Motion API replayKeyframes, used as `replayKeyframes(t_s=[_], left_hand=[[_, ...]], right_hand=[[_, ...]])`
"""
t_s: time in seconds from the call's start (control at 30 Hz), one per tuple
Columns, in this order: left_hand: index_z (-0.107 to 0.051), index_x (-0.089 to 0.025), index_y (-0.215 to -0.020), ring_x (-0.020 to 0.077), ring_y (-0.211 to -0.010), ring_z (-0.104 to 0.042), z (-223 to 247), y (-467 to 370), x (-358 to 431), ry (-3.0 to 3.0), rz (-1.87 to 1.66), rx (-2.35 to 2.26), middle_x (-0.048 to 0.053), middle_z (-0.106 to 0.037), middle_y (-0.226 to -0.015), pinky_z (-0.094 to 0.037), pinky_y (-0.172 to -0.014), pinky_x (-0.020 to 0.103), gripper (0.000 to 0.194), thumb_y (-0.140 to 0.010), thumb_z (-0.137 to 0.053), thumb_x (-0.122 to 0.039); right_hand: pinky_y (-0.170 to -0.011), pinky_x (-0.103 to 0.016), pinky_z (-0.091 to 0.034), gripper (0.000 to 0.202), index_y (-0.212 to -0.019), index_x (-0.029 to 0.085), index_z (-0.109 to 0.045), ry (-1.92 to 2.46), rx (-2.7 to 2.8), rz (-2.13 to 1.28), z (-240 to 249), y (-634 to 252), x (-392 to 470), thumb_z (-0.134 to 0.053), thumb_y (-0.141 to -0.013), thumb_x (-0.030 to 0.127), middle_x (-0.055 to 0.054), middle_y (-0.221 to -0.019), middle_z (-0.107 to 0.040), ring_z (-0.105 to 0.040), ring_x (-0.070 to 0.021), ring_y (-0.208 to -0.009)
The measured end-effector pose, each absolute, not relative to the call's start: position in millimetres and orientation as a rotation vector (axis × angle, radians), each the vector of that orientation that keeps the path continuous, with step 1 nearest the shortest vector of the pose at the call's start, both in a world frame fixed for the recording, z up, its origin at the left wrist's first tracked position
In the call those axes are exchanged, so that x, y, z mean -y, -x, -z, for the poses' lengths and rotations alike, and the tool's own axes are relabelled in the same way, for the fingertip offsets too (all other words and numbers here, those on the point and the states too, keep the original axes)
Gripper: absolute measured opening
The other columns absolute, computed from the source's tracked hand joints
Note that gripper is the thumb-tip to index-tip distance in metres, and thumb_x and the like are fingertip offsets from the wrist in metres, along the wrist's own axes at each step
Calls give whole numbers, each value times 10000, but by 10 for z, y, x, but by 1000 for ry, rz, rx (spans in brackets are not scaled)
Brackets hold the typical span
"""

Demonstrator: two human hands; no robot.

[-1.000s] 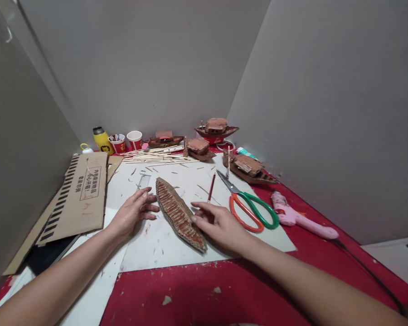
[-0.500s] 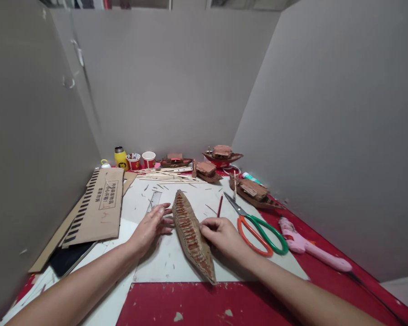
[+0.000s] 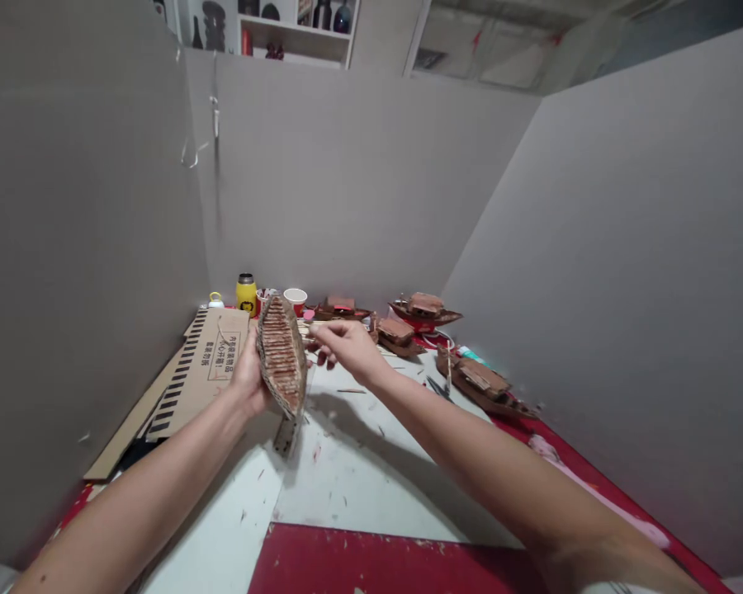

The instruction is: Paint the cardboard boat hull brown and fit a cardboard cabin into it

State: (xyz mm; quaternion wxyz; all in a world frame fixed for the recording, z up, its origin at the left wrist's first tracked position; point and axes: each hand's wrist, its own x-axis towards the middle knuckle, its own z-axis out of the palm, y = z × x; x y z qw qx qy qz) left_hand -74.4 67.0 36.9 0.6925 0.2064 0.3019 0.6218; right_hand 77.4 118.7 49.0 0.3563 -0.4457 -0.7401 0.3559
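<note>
A brown cardboard boat hull point(image 3: 283, 355), its inside lined with a row of reddish-brown strips, is held up and tilted in my left hand point(image 3: 249, 375). The fingers of that hand wrap its left side and partly hide behind it. Just to the right of the hull is my right hand point(image 3: 347, 346), thumb and forefinger drawn together over the pale thin sticks point(image 3: 305, 325). Whether a stick is between those fingertips I cannot make out. Below the hull a clear ruler point(image 3: 285, 437) lies on the white sheet point(image 3: 359, 470).
Several finished model boats point(image 3: 480, 381) stand along the back and right. Flat cardboard point(image 3: 189, 388) lies at left. A yellow bottle point(image 3: 246, 294) and paper cups point(image 3: 295, 299) stand at the back. Scissors point(image 3: 438, 388) and a pink glue gun point(image 3: 600, 491) are partly behind my right arm.
My left hand has taken hold of the hull and lifted it up and left off the sheet. My right hand has let go of its side and moved forward to the sticks. The view has tilted up.
</note>
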Motion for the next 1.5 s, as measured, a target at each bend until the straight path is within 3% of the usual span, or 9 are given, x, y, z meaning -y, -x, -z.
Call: replayKeyframes(t_s=[0.07, 0.13, 0.23, 0.4, 0.73, 0.9, 1.07, 1.3, 1.5], left_hand=[[-661, -68, -1112, 228, -571, -697, -416, 956, -752, -459, -1445, -657, 129, -740, -726, -596, -582, 367, 598, -980, -283, -512], [-636, -84, -1169, 210, -523, -679, -419, 1123, -811, -451, -1508, -648, 109, -736, -701, -586, -539, 341, 588, -981, -277, -510], [-610, -91, -1212, 209, -522, -680, -336, 1267, -882, -426, -1592, -644, 94, -729, -675, -589, -546, 341, 582, -987, -267, -503], [-605, -84, -1225, 233, -669, -725, -106, 1305, -991, -366, -1662, -655, 122, -747, -785, -605, -661, 376, 596, -992, -254, -505], [-620, -85, -1193, 222, -622, -703, 57, 1284, -1080, -325, -1703, -720, 119, -739, -759, -591, -626, 356, 631, -974, -264, -557], [-620, -77, -1195, 229, -588, -690, 83, 1270, -1089, -331, -1678, -738, 136, -734, -742, -580, -586, 361, 634, -968, -280, -562], [-611, -95, -1233, 239, -656, -705, 104, 1275, -1093, -327, -1684, -745, 131, -738, -773, -585, -652, 371, 619, -965, -305, -562], [-601, -81, -1224, 226, -645, -703, 40, 1277, -1082, -315, -1696, -756, 118, -738, -769, -590, -630, 361, 605, -982, -266, -522], [-576, -102, -1250, 214, -576, -687, -118, 1231, -1035, -331, -1652, -793, 99, -731, -741, -586, -584, 351, 600, -984, -238, -521]], right_hand=[[-676, -287, -565, 409, -1169, 141, -622, 1190, 1909, -743, -531, -588, -1490, -469, -910, 417, -122, -1029, -737, -718, -192, -829], [-908, -330, -515, 616, -1404, 145, -445, 1233, 1929, -560, -545, -402, -1823, -589, -860, 397, -143, -1245, -664, -644, -235, -1118], [-1032, -400, -423, 945, -1506, 122, -281, 1301, 2034, -378, -512, -136, -2307, -734, -742, 443, -182, -1353, -589, -534, -313, -1269], [-1022, -386, -405, 1123, -1531, 108, -215, 1361, 2224, -214, -290, 206, -2864, -785, -658, 525, -211, -1372, -567, -517, -329, -1282], [-1008, -422, -365, 1182, -1554, 123, -47, 1479, 2283, -39, 9, 439, -3209, -672, -710, 666, -212, -1284, -632, -565, -328, -1224], [-1049, -473, -310, 1139, -1552, 134, -92, 1504, 2280, 13, 30, 525, -3264, -676, -714, 638, -195, -1214, -676, -583, -325, -1197], [-1085, -487, -263, 1019, -1552, 154, -126, 1466, 2280, 39, 23, 570, -3220, -644, -770, 553, -172, -1239, -670, -570, -312, -1211], [-1046, -483, -332, 1027, -1560, 149, -123, 1350, 2267, 12, -384, 327, -3037, -670, -766, 502, -156, -1207, -685, -586, -340, -1183], [-918, -350, -463, 1067, -1569, 211, -70, 1288, 2282, -108, -609, -612, -2537, -712, -746, 433, -90, -1171, -699, -654, -264, -1072]])
